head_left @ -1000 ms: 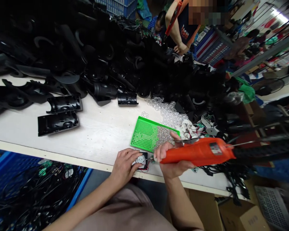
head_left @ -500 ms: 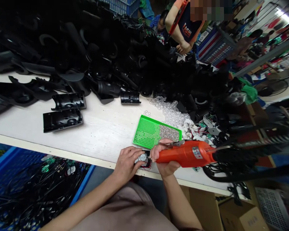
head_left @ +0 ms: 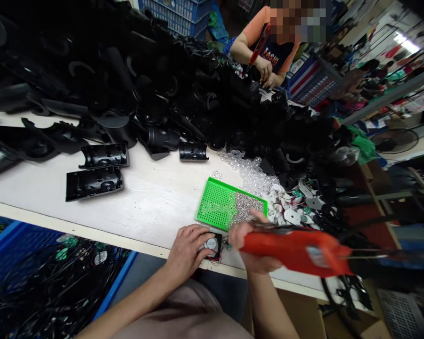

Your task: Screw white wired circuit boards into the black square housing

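My left hand (head_left: 188, 250) is closed on a small black part with a round grey disc (head_left: 211, 243) and thin red wires, at the table's front edge. My right hand (head_left: 250, 245) wraps round an orange-red electric screwdriver (head_left: 297, 249), smeared by motion. The tool lies almost level, its tip pointing left toward the part, apart from the disc. Just beyond both hands sits a green perforated tray (head_left: 215, 207). Small metal screws (head_left: 247, 205) are heaped in its right side, and more fill holes in the left.
Black plastic shells (head_left: 95, 183) lie at left, with a large heap (head_left: 162, 89) behind. Clear plastic pieces (head_left: 250, 174) and white parts with wires (head_left: 291, 216) are right of the tray. A blue crate (head_left: 120, 278) of cables stands below left. A co-worker (head_left: 268, 56) works across the table.
My right hand has drawn the screwdriver to the right, away from the part. My left hand stays on the part. The view has shifted slightly.
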A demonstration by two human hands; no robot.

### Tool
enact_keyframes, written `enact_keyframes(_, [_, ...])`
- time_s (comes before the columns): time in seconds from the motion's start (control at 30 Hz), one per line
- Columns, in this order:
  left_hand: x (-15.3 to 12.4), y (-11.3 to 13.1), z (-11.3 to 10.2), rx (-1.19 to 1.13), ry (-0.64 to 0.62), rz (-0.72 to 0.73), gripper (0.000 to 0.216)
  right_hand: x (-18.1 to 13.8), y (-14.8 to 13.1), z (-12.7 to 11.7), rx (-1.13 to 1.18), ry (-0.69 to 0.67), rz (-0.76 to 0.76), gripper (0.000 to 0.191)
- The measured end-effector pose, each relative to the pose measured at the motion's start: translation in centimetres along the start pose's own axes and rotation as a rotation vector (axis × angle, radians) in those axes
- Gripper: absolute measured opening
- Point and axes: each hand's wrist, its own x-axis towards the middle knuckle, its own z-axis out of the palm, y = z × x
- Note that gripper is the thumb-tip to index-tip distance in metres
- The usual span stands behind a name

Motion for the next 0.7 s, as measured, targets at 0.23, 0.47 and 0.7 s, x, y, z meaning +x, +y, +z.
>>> enact_keyframes(0.23, [-0.8,0.2,0.3,0.045,0.089,-0.243,0.046,6.3,2.2,-1.2,-0.017,0.143,-0.102,0.073])
enact_keyframes(0.47, [-0.8,0.1,0.5,0.076,0.092,-0.244,0.050,6.6,4.7,-1.6,-0.014,0.110,-0.065,0.068])
enact_keyframes(0.7, [-0.8,0.1,0.5,0.062,0.086,-0.251,0.048,6.5,5.5,-1.8,0.005,0.037,-0.067,0.064])
